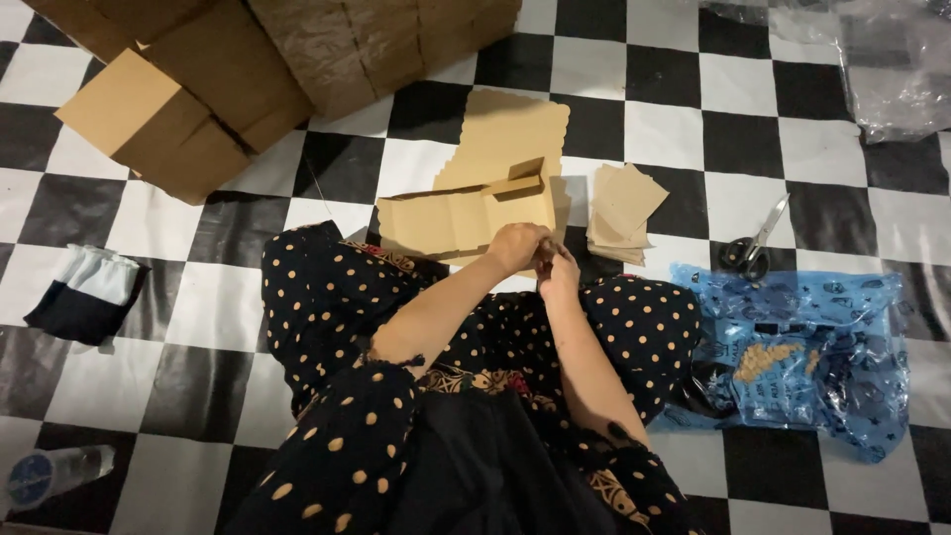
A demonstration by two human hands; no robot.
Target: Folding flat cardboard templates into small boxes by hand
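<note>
**A:** ok so what's the head cam got, where are the hands?

**B:** Both forearms come up from the lap and meet just about dead centre. The left hand is bent at the wrist, knuckles up, fingers curled in tight. The right hand sits right against it at its 4 o'clock, fingers also curled in. They're pinched together around something small, but it's hidden between them, so can't tell what it is.

**A:** and the cardboard thing?

**B:** The half-folded cardboard box lies on the floor at 11 o'clock from the hands, its near edge touching the left hand or just under it, hard to say. Plain brown corrugated board, matte, one small flap standing up at its right end. Under it there's a flat cardboard sheet with a wavy scalloped edge, running off toward 12.

**A:** other stuff around?

**B:** A stack of small cardboard pieces at 2 o'clock, loosely fanned. Scissors at 3 o'clock, black handles, metal blades. Just below those, a crinkly blue plastic bag, shiny, printed. Big cardboard cartons up at 10 to 11. Folded dark and pale cloth way out at 9. All on a glossy black-and-white checkered floor.
</note>
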